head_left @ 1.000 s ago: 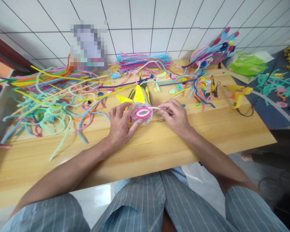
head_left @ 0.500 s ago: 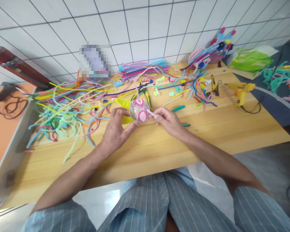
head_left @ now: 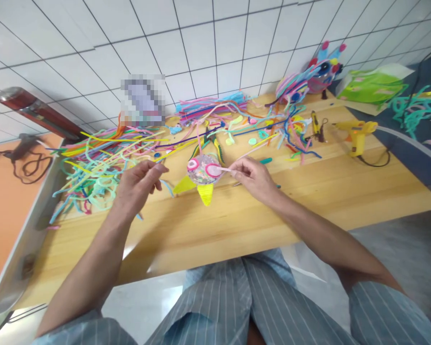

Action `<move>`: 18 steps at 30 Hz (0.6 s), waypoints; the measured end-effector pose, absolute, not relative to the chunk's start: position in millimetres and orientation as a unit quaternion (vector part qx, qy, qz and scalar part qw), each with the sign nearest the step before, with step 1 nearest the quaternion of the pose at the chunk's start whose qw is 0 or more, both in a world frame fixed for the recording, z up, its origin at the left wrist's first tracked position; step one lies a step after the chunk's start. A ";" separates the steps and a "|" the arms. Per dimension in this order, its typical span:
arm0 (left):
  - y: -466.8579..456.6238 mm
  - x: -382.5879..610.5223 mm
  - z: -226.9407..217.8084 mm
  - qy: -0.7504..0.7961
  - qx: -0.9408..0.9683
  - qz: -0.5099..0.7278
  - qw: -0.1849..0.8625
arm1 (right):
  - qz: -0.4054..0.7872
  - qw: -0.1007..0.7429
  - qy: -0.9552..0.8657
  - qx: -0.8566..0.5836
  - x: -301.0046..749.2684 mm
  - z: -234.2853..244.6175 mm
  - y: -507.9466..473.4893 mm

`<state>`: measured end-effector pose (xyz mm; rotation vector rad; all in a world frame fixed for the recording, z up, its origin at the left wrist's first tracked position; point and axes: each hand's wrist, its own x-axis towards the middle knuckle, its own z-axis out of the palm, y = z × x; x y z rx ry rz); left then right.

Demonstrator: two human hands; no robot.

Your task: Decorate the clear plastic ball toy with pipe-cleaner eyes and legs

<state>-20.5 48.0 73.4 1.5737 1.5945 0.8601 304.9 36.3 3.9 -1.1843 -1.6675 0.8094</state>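
A clear, glittery ball has pink-rimmed white ovals on its front and yellow fuzzy fins on its lower side. The fingers of my right hand pinch a thin pale pink strip, whose other end meets the right oval. My left hand is off to the left of the ball, its fingers loosely bent and nothing visible in them. Behind the ball lie pliers with green and yellow handles, partly hidden by it.
Loose pipe cleaners are heaped on the left, and a bundle lies by the tiled wall. A yellow glue gun stands at the right beside a yellow cutter. A finished-looking colourful figure and a green package are at the back right.
My left hand has let go of the ball and moved left. The ball has turned, bringing its yellow fins to the near side. My right hand still pinches the pink strip.
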 end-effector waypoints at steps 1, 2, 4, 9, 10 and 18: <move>57.1 -24.1 67.6 0.622 0.608 0.339 0.359 | 0.340 0.450 -0.672 -0.480 304.4 4.1 35.8; 66.1 -25.9 59.8 0.619 0.606 0.326 0.379 | 0.353 0.448 -0.668 -0.479 303.6 4.3 35.2; 81.1 -23.6 41.5 0.591 0.604 0.289 0.450 | 0.370 0.450 -0.661 -0.473 302.2 4.6 34.3; 89.2 0.9 12.9 0.494 0.581 0.265 0.591 | 0.334 0.468 -0.670 -0.470 305.2 4.5 35.7; 87.0 5.4 12.2 0.473 0.583 0.266 0.604 | 0.327 0.470 -0.671 -0.471 306.3 4.2 36.5; 67.1 23.1 20.9 0.384 0.644 0.203 0.630 | 0.333 0.455 -0.663 -0.492 309.7 -2.0 44.2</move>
